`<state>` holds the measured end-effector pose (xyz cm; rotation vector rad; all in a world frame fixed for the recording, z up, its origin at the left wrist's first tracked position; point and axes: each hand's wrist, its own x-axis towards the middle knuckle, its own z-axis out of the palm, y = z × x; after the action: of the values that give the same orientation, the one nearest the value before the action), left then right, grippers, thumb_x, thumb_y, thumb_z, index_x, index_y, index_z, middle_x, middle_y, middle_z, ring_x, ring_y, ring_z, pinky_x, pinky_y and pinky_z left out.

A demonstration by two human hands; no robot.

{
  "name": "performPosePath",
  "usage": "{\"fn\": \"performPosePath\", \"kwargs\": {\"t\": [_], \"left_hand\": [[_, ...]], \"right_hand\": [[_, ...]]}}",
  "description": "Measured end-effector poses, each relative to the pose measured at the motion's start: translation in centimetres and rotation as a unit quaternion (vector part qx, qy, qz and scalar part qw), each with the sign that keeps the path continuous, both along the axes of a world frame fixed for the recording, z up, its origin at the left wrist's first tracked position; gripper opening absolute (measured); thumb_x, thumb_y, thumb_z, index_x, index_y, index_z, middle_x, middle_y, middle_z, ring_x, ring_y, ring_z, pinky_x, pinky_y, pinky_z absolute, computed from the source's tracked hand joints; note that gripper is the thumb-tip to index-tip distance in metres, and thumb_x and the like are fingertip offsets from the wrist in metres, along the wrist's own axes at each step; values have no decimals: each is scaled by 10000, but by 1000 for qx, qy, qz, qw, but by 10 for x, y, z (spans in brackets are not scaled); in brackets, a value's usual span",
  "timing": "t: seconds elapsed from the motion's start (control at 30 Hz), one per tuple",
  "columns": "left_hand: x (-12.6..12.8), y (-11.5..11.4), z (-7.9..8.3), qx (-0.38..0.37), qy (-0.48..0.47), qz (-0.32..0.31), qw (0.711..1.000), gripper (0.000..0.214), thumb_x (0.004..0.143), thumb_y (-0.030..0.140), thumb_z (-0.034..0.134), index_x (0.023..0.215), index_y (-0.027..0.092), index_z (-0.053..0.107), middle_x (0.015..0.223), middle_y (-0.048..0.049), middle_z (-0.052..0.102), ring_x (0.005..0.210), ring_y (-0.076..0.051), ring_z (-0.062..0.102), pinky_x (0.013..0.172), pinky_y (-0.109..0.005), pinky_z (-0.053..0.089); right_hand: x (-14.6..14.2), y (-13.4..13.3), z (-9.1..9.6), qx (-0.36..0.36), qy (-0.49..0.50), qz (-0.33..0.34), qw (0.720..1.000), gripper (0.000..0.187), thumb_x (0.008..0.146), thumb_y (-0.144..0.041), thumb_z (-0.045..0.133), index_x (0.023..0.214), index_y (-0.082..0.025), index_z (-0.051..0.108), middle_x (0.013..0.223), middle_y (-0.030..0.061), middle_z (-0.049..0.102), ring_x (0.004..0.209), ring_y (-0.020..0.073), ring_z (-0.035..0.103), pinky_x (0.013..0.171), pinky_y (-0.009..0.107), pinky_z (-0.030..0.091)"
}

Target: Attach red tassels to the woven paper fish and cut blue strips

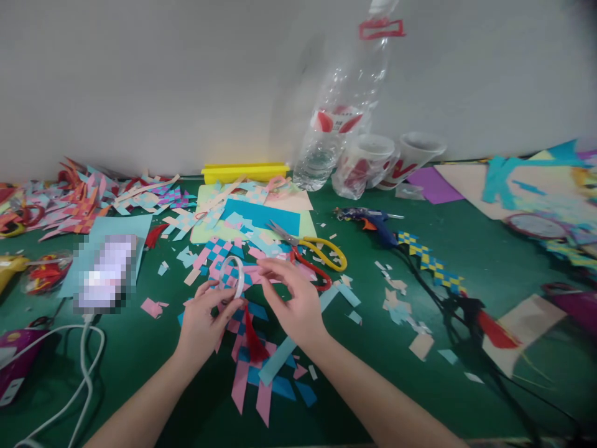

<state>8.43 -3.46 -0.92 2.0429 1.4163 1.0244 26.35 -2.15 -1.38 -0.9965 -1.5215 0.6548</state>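
Observation:
My left hand point(205, 320) pinches a thin white ring, which looks like a nearly used-up roll of tape point(240, 278), between thumb and fingers. Just right of it, my right hand point(293, 298) is raised with thumb and fingers apart; I see nothing held in it. Below both hands lies a woven pink and blue paper piece point(240, 373) with pointed strip ends. A red tassel point(254, 342) rests on it, and a light blue paper strip point(278, 361) crosses its right side. Scissors with yellow and red handles point(321, 249) lie spread beyond my right hand.
A glue gun point(373, 225) with a dark cable lies to the right, near a blue and yellow woven strip point(431, 264). A plastic bottle point(342, 118) and cups point(410, 155) stand at the wall. A phone point(107, 274) on a white cable lies left. Paper scraps are scattered around.

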Motion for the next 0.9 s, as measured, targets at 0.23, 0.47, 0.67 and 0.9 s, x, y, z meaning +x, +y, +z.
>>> {"fn": "performPosePath", "kwargs": {"t": [0.23,0.47,0.67,0.9], "left_hand": [[-2,0,0,-48,-23,31,998,236,833,405,616,822,200,733,635,-7,699,668,-180,644,823,-343,529],[2,-4,-7,-97,-50,-27,994,532,785,266,632,1303,185,545,1096,-80,700,988,-196,661,852,-306,540],[1,-2,-11,-84,-41,-19,995,535,816,183,526,1350,205,491,1068,-43,717,978,-175,675,862,-309,540],[-1,-1,-5,-55,-5,4,998,327,816,183,559,1126,195,662,998,-39,728,916,-175,674,826,-285,532]], "right_hand": [[-9,-10,-1,136,-104,65,983,252,848,-55,567,1044,-200,630,995,77,701,956,165,654,852,309,565],[-7,-7,-3,79,-115,76,987,405,889,-56,463,1255,-200,563,1245,107,633,1181,179,581,989,336,518],[-6,-7,-1,41,-104,113,987,470,913,-76,406,1325,-275,511,1325,60,584,1243,184,534,1018,373,498],[-7,-9,2,62,-76,42,994,196,884,-129,545,1023,-241,627,1045,68,689,1027,186,646,888,368,560]]}}
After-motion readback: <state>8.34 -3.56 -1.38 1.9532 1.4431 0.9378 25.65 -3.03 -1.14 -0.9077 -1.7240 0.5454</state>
